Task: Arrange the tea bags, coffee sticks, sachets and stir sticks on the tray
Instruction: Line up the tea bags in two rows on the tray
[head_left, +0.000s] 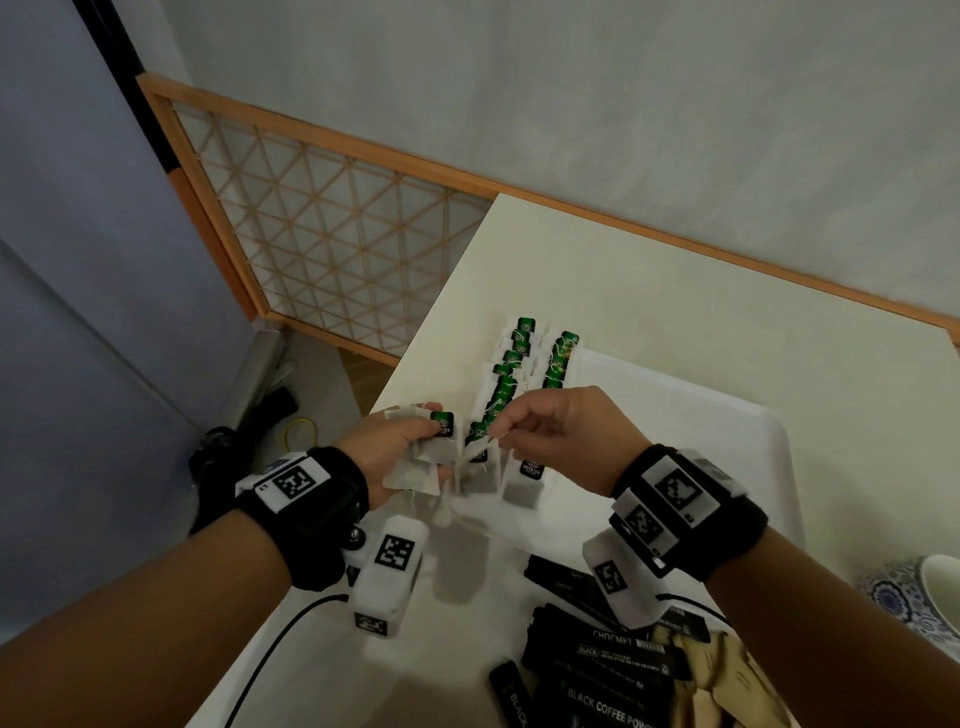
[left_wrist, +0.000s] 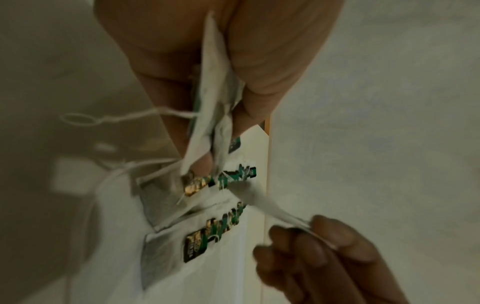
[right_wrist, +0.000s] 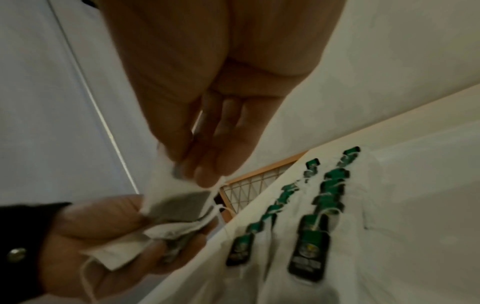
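My left hand (head_left: 415, 441) grips a loose bunch of white tea bags (head_left: 415, 467) just past the tray's left edge; a green tag (head_left: 443, 423) sticks out by the thumb. My right hand (head_left: 511, 434) pinches the corner of one tea bag (head_left: 480, 449) and draws it from the bunch; the same tea bag (left_wrist: 259, 200) stretches between both hands. Two rows of tea bags with green tags (head_left: 514, 364) lie overlapping on the white tray (head_left: 727, 415). The right wrist view shows these rows (right_wrist: 324, 195) below my fingers (right_wrist: 207, 168).
Black coffee sticks (head_left: 602, 665) lie piled at the tray's near end, with tan paper sachets (head_left: 727, 675) beside them. A blue-and-white bowl (head_left: 914, 597) stands on the table at the right. A wooden lattice screen (head_left: 322, 234) stands behind the table's left edge.
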